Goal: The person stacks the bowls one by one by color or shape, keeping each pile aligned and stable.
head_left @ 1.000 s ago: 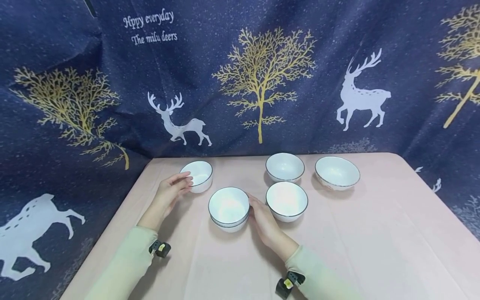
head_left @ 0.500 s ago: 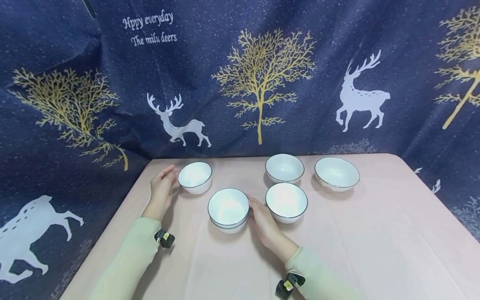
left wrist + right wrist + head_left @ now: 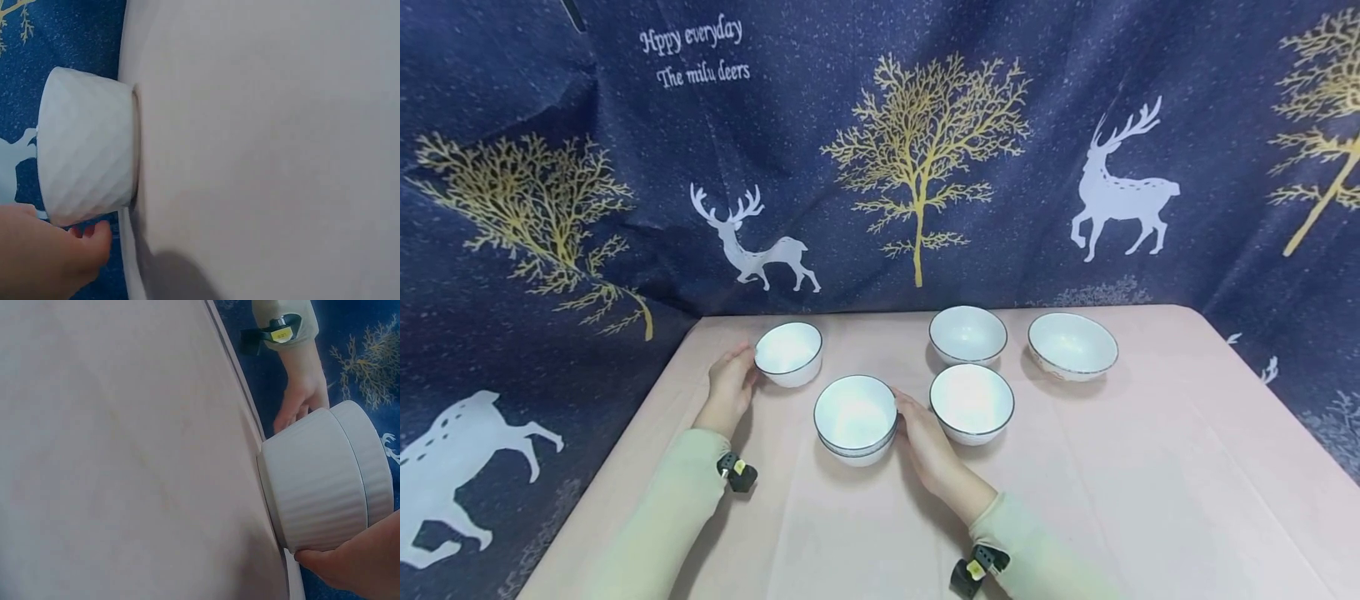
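Near the table's far left corner stands a white bowl (image 3: 788, 354) with a dark rim; the left wrist view shows its diamond-textured wall. My left hand (image 3: 728, 385) grips its left side at the rim, with curled fingers (image 3: 97, 240) against the outside. Left of the middle, two nested white bowls (image 3: 855, 421) sit upright; the right wrist view shows their ribbed walls. My right hand (image 3: 932, 446) holds this stack from the right, its thumb low near the base. Some fingertips of both hands are hidden.
A white bowl (image 3: 972, 404) stands just right of my right hand. Behind it is another bowl (image 3: 967, 336), and a wider bowl (image 3: 1072, 346) is farther right. The pink-covered table (image 3: 1150, 475) ends at a dark blue deer-patterned cloth (image 3: 1000, 258).
My left hand first drew back leftward from the small bowl's front, then came in against its left side. The right hand and the stack stay put.
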`<move>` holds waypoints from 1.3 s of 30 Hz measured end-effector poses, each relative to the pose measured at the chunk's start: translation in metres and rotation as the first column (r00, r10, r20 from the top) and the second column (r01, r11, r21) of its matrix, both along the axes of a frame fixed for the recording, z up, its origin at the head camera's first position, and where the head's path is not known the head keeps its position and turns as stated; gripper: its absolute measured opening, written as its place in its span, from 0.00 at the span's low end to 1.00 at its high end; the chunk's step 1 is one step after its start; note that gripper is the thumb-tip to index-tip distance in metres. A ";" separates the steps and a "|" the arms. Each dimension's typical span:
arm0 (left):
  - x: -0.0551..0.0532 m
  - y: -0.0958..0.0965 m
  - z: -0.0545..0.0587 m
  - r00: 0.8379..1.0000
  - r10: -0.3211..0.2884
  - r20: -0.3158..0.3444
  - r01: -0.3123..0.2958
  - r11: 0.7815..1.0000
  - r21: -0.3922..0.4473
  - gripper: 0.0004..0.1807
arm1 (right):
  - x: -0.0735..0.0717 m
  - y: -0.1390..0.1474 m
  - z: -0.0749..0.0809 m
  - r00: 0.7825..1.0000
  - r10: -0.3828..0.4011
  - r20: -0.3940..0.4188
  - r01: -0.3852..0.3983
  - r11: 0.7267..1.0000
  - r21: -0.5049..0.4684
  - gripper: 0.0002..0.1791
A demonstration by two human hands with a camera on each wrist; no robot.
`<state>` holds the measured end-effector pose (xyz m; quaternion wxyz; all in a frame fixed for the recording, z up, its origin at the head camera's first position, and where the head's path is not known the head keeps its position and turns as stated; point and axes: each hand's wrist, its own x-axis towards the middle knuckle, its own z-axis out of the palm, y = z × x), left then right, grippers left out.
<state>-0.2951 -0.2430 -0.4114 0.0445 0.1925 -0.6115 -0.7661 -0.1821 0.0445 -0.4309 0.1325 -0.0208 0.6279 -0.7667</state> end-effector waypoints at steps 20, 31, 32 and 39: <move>0.000 0.014 -0.014 0.993 0.023 0.117 -0.030 0.998 0.052 0.29 | 0.000 -0.001 0.000 1.000 -0.002 -0.004 0.002 1.000 0.009 0.28; 0.003 0.012 -0.018 0.990 0.063 0.125 -0.063 0.998 -0.007 0.26 | 0.000 -0.001 0.001 1.000 0.001 0.000 -0.001 1.000 0.010 0.28; 0.003 0.012 -0.018 0.990 0.061 0.126 -0.060 0.998 -0.013 0.26 | 0.000 -0.001 0.001 1.000 -0.002 0.005 0.002 1.000 0.010 0.28; 0.003 0.014 -0.017 0.989 0.074 0.125 -0.071 0.997 -0.033 0.25 | 0.000 0.000 0.001 1.000 -0.004 0.011 0.004 1.000 0.013 0.29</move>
